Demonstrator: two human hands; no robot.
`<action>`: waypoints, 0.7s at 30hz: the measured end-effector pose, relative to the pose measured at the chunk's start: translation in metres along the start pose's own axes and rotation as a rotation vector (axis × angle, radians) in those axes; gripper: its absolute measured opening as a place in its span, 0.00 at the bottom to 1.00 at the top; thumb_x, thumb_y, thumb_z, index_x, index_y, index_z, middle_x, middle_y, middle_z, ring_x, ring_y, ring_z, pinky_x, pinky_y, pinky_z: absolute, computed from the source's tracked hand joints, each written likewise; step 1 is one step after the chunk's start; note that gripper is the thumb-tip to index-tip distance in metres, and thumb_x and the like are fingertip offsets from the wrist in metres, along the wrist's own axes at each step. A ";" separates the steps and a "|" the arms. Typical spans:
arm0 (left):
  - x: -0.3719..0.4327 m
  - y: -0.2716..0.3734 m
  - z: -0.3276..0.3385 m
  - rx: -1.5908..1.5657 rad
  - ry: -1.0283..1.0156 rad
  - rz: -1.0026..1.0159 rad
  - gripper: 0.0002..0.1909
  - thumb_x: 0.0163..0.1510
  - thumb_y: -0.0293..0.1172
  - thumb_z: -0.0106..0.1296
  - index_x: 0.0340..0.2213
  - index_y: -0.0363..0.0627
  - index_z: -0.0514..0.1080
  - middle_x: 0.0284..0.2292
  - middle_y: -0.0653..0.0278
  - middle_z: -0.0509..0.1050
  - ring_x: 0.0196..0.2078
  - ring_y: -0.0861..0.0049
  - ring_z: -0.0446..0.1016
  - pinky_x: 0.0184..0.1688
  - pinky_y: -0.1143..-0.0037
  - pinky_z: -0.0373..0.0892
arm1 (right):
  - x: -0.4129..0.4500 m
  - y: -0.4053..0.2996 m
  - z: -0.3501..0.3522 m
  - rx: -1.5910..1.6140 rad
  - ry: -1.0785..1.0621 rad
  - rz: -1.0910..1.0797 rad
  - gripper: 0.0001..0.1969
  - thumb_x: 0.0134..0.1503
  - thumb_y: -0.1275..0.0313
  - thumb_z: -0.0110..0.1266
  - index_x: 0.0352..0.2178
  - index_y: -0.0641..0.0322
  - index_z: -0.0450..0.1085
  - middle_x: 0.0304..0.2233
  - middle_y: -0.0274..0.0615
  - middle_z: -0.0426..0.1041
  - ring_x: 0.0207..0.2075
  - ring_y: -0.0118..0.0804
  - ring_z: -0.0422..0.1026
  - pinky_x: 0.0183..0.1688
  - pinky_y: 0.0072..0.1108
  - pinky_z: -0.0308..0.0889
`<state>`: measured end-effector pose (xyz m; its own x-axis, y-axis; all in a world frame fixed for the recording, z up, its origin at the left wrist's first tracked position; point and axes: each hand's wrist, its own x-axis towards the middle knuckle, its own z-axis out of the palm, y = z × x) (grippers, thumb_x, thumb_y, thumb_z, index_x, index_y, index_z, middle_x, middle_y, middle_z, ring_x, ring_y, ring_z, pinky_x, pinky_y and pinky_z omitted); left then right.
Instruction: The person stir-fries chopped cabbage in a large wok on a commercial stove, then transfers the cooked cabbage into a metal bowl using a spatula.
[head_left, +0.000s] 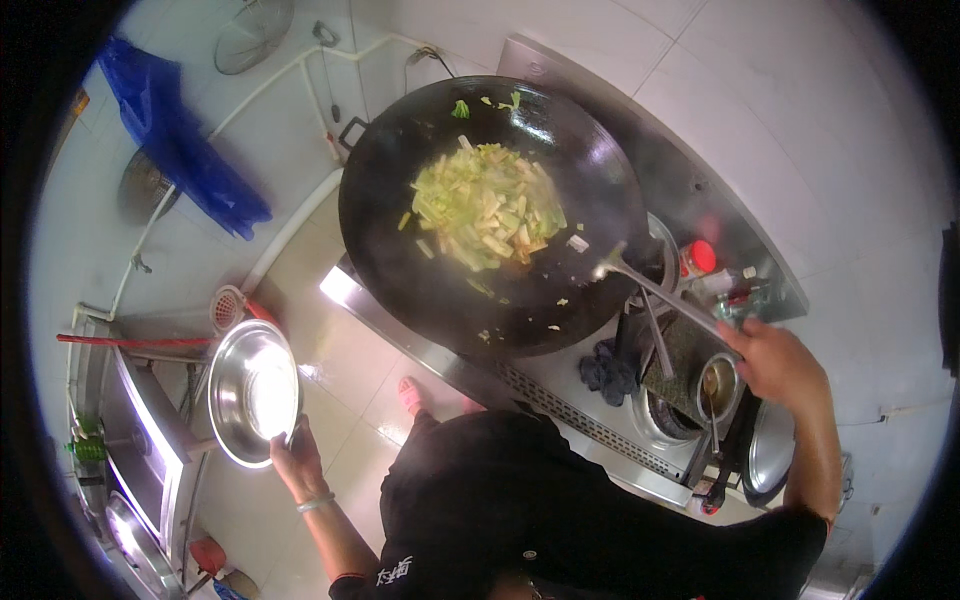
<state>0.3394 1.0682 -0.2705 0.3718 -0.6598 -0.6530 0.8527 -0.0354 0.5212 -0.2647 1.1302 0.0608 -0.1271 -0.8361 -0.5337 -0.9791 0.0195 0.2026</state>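
A large black wok (390, 277) sits on the steel stove, with steaming chopped pale-green vegetables (487, 206) heaped in its middle. My right hand (784, 367) grips the handle of a metal spatula (667, 296). The spatula's blade touches the wok's right side, apart from the heap. Out to the left, my left hand (298, 457) holds a shiny steel bowl (251, 394) by its rim, tilted and with no food visible inside. A few leaf scraps (460, 109) cling to the wok's far wall.
Right of the wok stand a red-lidded jar (699, 257), a small bowl of brown liquid with a spoon (718, 386) and a dark crumpled cloth (607, 371). A steel sink (142, 442) lies at the left. Blue plastic (180, 142) hangs on the wall above a pink basket (227, 307).
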 end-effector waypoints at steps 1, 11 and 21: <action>0.005 0.000 -0.001 -0.043 -0.076 0.020 0.20 0.51 0.22 0.39 0.45 0.20 0.59 0.42 0.40 0.69 0.45 0.54 0.71 0.52 0.63 0.72 | -0.004 -0.002 -0.001 -0.051 -0.066 0.092 0.33 0.48 0.75 0.57 0.58 0.53 0.59 0.38 0.54 0.69 0.37 0.54 0.72 0.40 0.37 0.69; 0.002 -0.001 0.003 -0.087 -0.174 0.013 0.21 0.49 0.23 0.39 0.45 0.23 0.61 0.44 0.44 0.69 0.47 0.54 0.70 0.48 0.65 0.73 | 0.161 -0.030 0.100 0.481 0.275 -0.079 0.32 0.55 0.72 0.54 0.61 0.52 0.54 0.39 0.61 0.71 0.43 0.58 0.71 0.47 0.35 0.66; -0.035 0.030 -0.041 0.007 0.104 0.176 0.14 0.47 0.23 0.40 0.35 0.24 0.66 0.38 0.44 0.73 0.41 0.55 0.76 0.50 0.62 0.74 | 0.162 0.043 0.026 1.538 0.146 0.032 0.28 0.59 0.70 0.50 0.59 0.64 0.55 0.31 0.41 0.73 0.15 0.27 0.65 0.14 0.18 0.60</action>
<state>0.3665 1.1210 -0.2540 0.5511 -0.5754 -0.6043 0.7686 0.0679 0.6362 -0.3311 1.0101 -0.0383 -0.2239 -0.8673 -0.4446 -0.2011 0.4875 -0.8497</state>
